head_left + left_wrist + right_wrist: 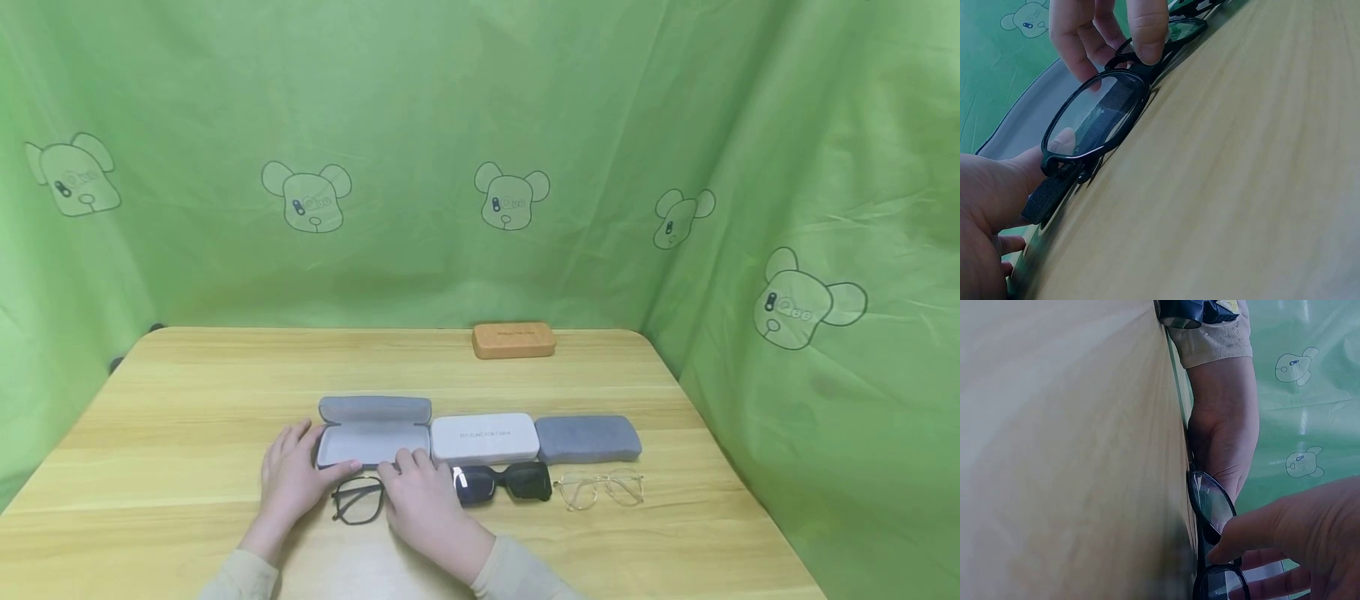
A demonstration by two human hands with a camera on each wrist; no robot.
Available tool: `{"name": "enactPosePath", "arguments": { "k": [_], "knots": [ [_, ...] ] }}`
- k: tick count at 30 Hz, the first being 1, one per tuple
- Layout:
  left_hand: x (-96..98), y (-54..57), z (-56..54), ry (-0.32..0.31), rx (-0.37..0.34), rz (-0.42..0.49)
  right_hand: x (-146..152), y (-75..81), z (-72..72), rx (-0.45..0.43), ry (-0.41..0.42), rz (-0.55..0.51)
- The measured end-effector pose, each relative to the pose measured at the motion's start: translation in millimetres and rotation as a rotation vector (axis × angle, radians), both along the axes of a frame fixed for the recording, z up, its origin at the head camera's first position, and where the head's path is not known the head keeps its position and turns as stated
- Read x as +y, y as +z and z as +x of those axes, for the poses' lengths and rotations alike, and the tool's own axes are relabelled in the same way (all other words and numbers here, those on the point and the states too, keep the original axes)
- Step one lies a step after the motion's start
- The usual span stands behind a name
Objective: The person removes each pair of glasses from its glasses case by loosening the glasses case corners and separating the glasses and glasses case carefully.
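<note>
An open grey glasses case (pixel 374 445) lies on the table with its lid raised at the back. My left hand (pixel 294 475) grips its left end, the thumb along the front edge and the fingers round the side. Just in front of the case is a pair of black-framed eyeglasses (pixel 358 501). My right hand (pixel 426 508) pinches them near the bridge, thumb in front and fingers behind, as the left wrist view shows. In the head view this hand hides their right lens. Black sunglasses (pixel 517 482) lie right beside the right hand.
A closed white glasses case (pixel 485 438) and a closed blue-grey case (pixel 588 439) stand in a row right of the open one. Thin gold-framed glasses (pixel 600 489) lie before the blue-grey case. An orange-brown case (pixel 513 341) sits at the table's back edge, before a green curtain (pixel 420 275).
</note>
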State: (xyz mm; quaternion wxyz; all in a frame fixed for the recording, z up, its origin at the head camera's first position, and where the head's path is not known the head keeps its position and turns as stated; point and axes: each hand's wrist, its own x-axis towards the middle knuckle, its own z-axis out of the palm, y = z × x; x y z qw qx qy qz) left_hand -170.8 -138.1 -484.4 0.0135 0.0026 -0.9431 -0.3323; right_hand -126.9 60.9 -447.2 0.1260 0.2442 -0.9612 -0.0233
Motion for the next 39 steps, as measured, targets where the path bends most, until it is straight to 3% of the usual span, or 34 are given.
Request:
{"name": "enactPosePath", "arguments": {
  "k": [12,25,29,39],
  "knots": [
    [0.6,0.2,0.6,0.000,0.007,-0.001,1.1,0.7,0.3,0.012,-0.013,0.002],
    [0.4,2.1,0.9,0.000,-0.022,-0.009,8.9,15.9,-2.2,0.053,0.019,-0.081],
    [0.6,1.7,0.6,0.002,-0.024,-0.005,9.5,18.9,-5.5,0.057,0.019,-0.103],
    [-0.1,0.5,-0.8,0.006,-0.026,-0.007,8.1,27.5,-26.3,0.176,0.036,-0.132]
  ]
}}
